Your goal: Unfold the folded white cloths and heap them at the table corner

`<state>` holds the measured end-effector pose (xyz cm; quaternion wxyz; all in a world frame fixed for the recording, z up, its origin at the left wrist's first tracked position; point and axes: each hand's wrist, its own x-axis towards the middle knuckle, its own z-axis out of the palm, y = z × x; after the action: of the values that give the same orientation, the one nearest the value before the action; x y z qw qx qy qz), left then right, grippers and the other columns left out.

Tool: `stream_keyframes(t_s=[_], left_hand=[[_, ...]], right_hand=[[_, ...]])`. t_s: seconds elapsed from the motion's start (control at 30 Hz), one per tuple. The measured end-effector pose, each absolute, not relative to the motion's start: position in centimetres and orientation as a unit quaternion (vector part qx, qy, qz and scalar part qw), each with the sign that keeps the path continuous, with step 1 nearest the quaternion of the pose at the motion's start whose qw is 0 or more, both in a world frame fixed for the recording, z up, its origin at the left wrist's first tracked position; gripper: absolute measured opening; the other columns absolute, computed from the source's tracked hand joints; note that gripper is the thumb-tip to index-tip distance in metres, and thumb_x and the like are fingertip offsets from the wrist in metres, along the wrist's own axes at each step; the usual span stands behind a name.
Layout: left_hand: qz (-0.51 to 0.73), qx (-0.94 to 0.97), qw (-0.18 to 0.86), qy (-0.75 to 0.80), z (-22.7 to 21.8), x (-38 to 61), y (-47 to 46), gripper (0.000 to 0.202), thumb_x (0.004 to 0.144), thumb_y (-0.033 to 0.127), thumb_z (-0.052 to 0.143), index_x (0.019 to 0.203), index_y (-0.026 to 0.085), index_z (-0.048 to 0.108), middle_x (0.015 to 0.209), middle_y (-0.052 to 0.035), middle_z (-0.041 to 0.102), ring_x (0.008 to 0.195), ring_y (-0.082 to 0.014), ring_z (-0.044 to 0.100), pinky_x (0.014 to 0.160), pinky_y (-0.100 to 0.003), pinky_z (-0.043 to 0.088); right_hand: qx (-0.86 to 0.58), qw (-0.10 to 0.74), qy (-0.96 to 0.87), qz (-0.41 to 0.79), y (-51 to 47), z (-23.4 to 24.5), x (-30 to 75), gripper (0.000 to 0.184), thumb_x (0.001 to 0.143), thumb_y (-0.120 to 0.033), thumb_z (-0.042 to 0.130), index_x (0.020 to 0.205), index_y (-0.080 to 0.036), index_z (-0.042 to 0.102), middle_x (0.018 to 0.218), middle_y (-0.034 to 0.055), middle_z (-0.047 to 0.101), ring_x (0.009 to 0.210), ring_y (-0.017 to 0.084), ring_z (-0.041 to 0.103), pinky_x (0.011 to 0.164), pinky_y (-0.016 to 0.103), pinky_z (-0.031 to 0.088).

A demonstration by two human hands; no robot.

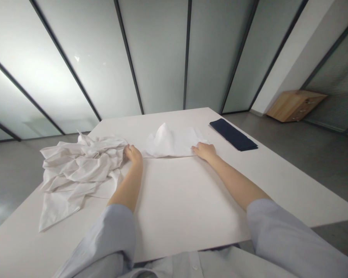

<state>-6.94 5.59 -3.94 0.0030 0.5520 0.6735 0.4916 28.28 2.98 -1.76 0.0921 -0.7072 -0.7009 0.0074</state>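
Observation:
A white cloth lies on the white table, bunched up into a peak at its middle. My right hand rests on the cloth's near right corner with its fingers stretched flat. My left hand is at the cloth's near left corner, fingers curled in on the fabric edge. Just left of that hand lies a crumpled pile of white cloths, touching my wrist.
A folded dark blue cloth lies at the table's far right. A wooden cabinet stands on the grey floor by the right wall. Frosted glass panels run behind the table.

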Motion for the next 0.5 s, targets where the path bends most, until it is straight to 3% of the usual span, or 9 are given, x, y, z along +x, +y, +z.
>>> stream_keyframes(t_s=[0.07, 0.13, 0.33, 0.5], left_hand=[[0.507, 0.515, -0.017, 0.691, -3.7, -5.9, 5.2, 0.045, 0.090, 0.028, 0.044, 0.129, 0.007, 0.046, 0.125, -0.0234, 0.057, 0.126, -0.0335, 0.049, 0.104, -0.055, 0.038], [0.495, 0.551, -0.017, 0.672, -3.6, -4.2, 4.5, 0.053, 0.088, 0.029, 0.046, 0.137, 0.011, 0.039, 0.137, -0.0208, 0.049, 0.133, -0.0298, 0.042, 0.111, -0.050, 0.032], [0.239, 0.798, 0.013, 0.553, -4.0, 0.3, 2.4, 0.051, 0.090, 0.042, 0.048, 0.138, 0.023, 0.045, 0.148, -0.0113, 0.043, 0.137, -0.0285, 0.038, 0.112, -0.048, 0.030], [0.134, 0.820, 0.029, 0.556, -4.1, 1.1, 1.8, 0.045, 0.095, 0.046, 0.036, 0.129, 0.022, 0.053, 0.143, -0.0124, 0.050, 0.133, -0.0284, 0.043, 0.109, -0.050, 0.032]], right_hand=[[-0.736, 0.093, -0.670, -0.022, 3.0, -1.3, 29.2, 0.045, 0.093, -0.046, 0.042, 0.111, -0.012, 0.066, 0.101, 0.0192, 0.071, 0.099, 0.030, 0.065, 0.087, 0.041, 0.042], [-0.738, 0.102, -0.666, -0.031, 2.9, -1.2, 29.8, 0.039, 0.092, -0.042, 0.045, 0.108, -0.015, 0.067, 0.098, 0.0165, 0.072, 0.095, 0.028, 0.066, 0.083, 0.038, 0.042], [-0.713, 0.136, -0.688, 0.012, 2.4, -2.0, 29.1, 0.031, 0.089, -0.039, 0.047, 0.089, -0.021, 0.072, 0.090, 0.0099, 0.073, 0.087, 0.024, 0.065, 0.071, 0.030, 0.044], [-0.706, 0.184, -0.684, -0.020, 2.8, -2.4, 29.4, 0.032, 0.085, -0.029, 0.051, 0.110, -0.015, 0.067, 0.119, 0.0168, 0.064, 0.108, 0.029, 0.058, 0.087, 0.036, 0.044]])
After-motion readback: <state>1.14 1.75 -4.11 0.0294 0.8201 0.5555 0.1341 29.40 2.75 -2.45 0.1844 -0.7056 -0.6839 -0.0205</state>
